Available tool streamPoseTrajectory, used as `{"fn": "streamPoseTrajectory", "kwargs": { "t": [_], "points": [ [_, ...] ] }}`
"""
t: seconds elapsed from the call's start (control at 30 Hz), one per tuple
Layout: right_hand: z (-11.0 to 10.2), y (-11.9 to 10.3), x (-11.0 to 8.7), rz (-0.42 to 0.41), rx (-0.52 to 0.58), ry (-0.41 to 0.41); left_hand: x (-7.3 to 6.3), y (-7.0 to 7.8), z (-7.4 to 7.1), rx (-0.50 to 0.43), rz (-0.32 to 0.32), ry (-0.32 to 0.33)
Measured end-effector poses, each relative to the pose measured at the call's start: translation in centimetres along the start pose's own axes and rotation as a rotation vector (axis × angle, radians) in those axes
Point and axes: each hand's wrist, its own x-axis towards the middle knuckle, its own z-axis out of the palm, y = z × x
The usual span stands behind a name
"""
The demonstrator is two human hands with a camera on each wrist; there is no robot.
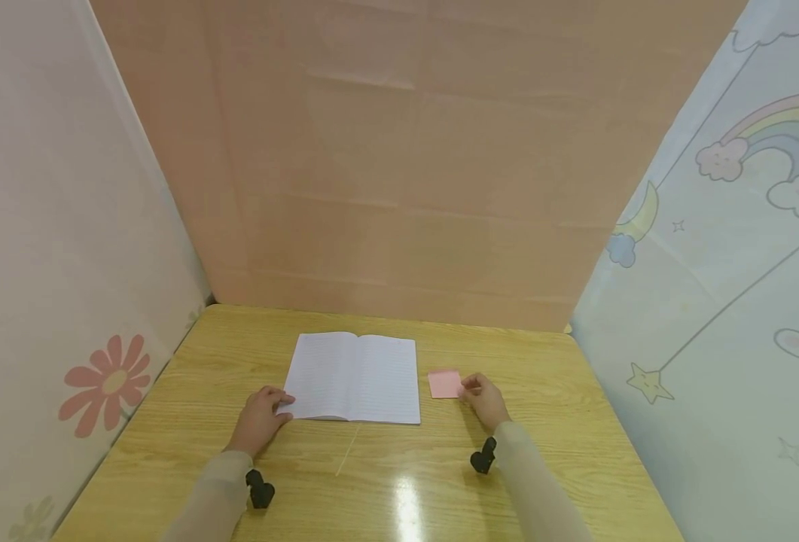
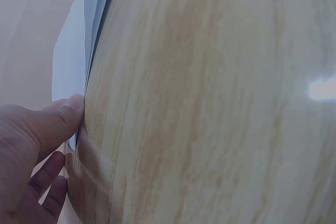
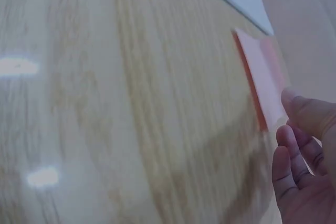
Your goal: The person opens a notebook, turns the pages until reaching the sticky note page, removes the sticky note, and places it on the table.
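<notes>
An open notebook (image 1: pixel 385 380) with lined white pages lies flat on the table. My left hand (image 1: pixel 261 421) is at its lower left corner. In the left wrist view, the thumb (image 2: pixel 71 109) lies against the edge of the notebook (image 2: pixel 71 61), and that corner sits between thumb and fingers. To the right of the notebook is a small pink sticky note pad (image 1: pixel 444 383). My right hand (image 1: pixel 486 403) pinches its right edge between thumb and fingers. From the right wrist, the pad (image 3: pixel 262 80) shows a darker red side and a curved top; the forefinger is partly hidden.
Both items lie on a wood-grain table (image 1: pixel 541 421). A brown sheet (image 1: pixel 399 165) hangs behind it, and patterned cloth walls (image 1: pixel 711 286) stand at either side. A thin pale strip (image 1: pixel 348 449) extends below the notebook's spine. Light glares near the table's front.
</notes>
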Motion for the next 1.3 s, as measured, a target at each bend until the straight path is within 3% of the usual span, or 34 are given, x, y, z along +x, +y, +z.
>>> {"fn": "streamPoseTrajectory", "kwargs": {
  "t": [0.43,0.67,0.8,0.9,1.03,1.13,1.3],
  "points": [
    [0.4,-5.7,-0.9,0.002,0.087,-0.039,-0.1,0.0,-0.1,-0.003,0.010,0.009],
    [1.5,-7.3,-1.4,-0.064,0.132,-0.072,-0.2,0.1,0.0,-0.022,0.003,0.013],
    [2.2,-7.7,-1.9,-0.112,0.167,-0.119,-0.1,0.0,0.2,-0.021,-0.008,0.007],
    [2.0,-9.3,-3.0,-0.144,0.173,-0.171,-0.1,0.0,0.2,-0.018,-0.012,0.007],
    [2.7,-9.4,-3.5,-0.158,0.139,-0.200,-0.1,0.0,0.1,-0.019,-0.015,0.005],
    [3.7,-7.8,-3.2,-0.147,0.106,-0.209,-0.1,0.0,0.1,-0.017,-0.013,0.002],
    [4.2,-6.9,-3.6,-0.156,0.072,-0.246,-0.1,0.0,0.0,-0.019,-0.007,0.001]
  ]
}}
